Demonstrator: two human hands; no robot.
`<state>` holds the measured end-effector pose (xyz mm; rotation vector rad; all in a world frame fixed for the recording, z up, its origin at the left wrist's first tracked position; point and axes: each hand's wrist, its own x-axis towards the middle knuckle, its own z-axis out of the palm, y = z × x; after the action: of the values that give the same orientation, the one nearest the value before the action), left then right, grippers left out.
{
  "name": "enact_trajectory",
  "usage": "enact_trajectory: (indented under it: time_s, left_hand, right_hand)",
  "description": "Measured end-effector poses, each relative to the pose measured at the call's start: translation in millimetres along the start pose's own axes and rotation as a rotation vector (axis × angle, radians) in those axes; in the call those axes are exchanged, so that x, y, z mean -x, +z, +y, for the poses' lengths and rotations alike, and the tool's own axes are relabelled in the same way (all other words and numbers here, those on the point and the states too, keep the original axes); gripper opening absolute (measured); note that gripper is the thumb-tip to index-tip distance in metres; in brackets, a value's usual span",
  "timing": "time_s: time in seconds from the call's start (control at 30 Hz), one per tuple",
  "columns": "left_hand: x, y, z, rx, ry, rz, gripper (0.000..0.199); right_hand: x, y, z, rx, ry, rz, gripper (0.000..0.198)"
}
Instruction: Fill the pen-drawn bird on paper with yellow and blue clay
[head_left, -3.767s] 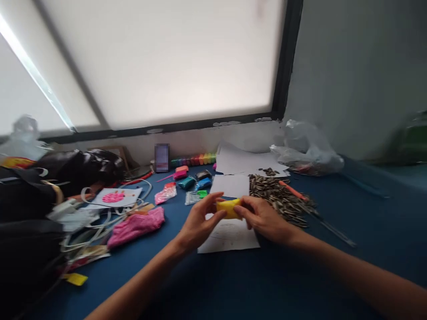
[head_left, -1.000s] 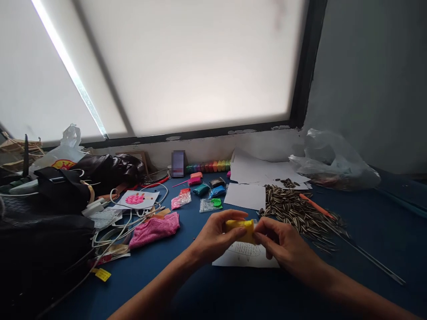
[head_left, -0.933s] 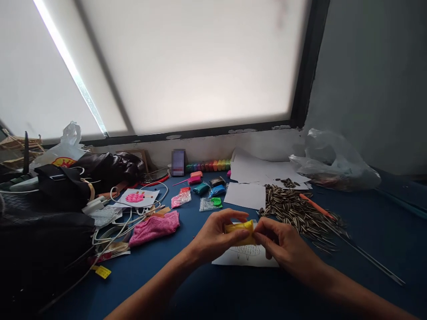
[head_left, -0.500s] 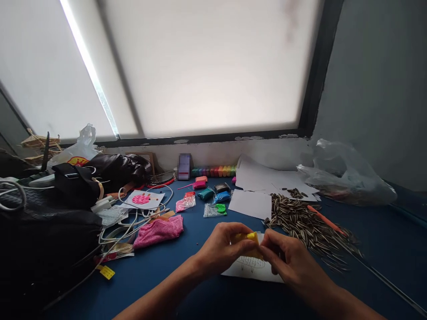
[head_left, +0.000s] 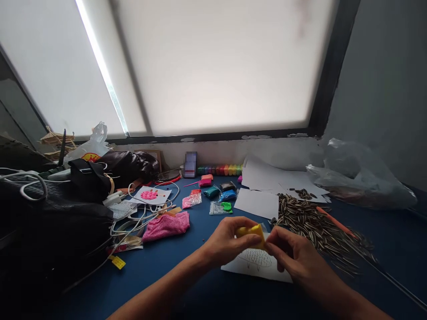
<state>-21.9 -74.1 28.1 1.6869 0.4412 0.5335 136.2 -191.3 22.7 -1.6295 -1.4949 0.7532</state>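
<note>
My left hand (head_left: 224, 243) is closed around a small yellow clay packet (head_left: 256, 231), thumb in front and fingers behind. A bit of clear plastic wrap shows at its upper right end. My right hand (head_left: 295, 255) pinches the packet's right edge between thumb and fingers, close to the left fingertips. Under both hands lies a white sheet with a drawing (head_left: 255, 258), an oval filled with small marks and having thin legs below. The hands cover the sheet's upper part.
Sunflower seeds (head_left: 310, 222) lie heaped at the right, with an orange stick (head_left: 335, 222) across them. Blank paper (head_left: 256, 203) and several clay packets (head_left: 227, 195) are behind my hands. A pink cloth (head_left: 167, 227), white cables and a black bag (head_left: 66, 235) fill the left.
The view has turned a little to the left, so the scene sits farther right. Both hands keep hold of the yellow packet, which is tilted slightly more upright.
</note>
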Motion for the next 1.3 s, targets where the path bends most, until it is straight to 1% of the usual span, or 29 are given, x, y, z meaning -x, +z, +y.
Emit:
enact_trajectory:
  time_s: [0.07, 0.13, 0.2, 0.3, 0.43, 0.63, 0.8, 0.9, 1.1, 1.2, 1.3]
  left_hand:
    - [0.7, -0.7, 2.8, 0.037, -0.028, -0.002, 0.040]
    - [1.1, -2.0, 4.6, 0.027, -0.048, 0.000, 0.036]
    - [1.1, -3.3, 4.3, 0.006, -0.047, -0.004, 0.032]
    - [0.5, -3.9, 1.1, 0.032, -0.032, -0.024, 0.033]
    - [-0.6, -1.9, -4.0, 0.043, -0.014, -0.017, 0.035]
    - [-3.1, -2.1, -8.9, 0.150, -0.039, -0.008, 0.042]
    - [-3.9, -8.5, -11.3, 0.202, -0.063, -0.113, 0.050]
    - [-3.5, -9.8, -11.3, 0.172, -0.074, -0.152, 0.049]
    - [-2.8, -7.0, -7.9, 0.185, -0.087, -0.079, 0.046]
    - [-1.9, -5.8, -7.7, 0.182, -0.076, -0.100, 0.044]
    - [-1.6, -4.6, -8.4, 0.153, -0.069, -0.125, 0.042]
  right_hand:
    - [0.1, -0.5, -0.1, -0.008, 0.005, 0.018, 0.031]
    - [-0.1, -0.9, -0.5, -0.019, 0.006, 0.019, 0.032]
    - [-1.0, -1.4, -1.5, -0.031, 0.008, 0.011, 0.035]
    - [-2.9, -2.4, -3.7, -0.043, 0.018, -0.001, 0.038]
    - [-4.4, -3.2, -5.6, -0.065, 0.018, -0.019, 0.035]
    - [-3.7, -2.2, -1.1, -0.045, 0.009, 0.044, 0.031]
    - [-0.7, 0.2, 0.5, -0.007, 0.021, 0.055, 0.033]
    - [0.5, 2.0, -1.3, -0.019, 0.029, 0.036, 0.036]
    - [-1.9, 3.6, -5.9, -0.113, 0.035, -0.069, 0.042]
    - [-2.0, 6.3, -5.0, -0.159, 0.041, -0.122, 0.040]
    - [-0.3, 8.6, -2.7, -0.188, 0.038, -0.124, 0.041]
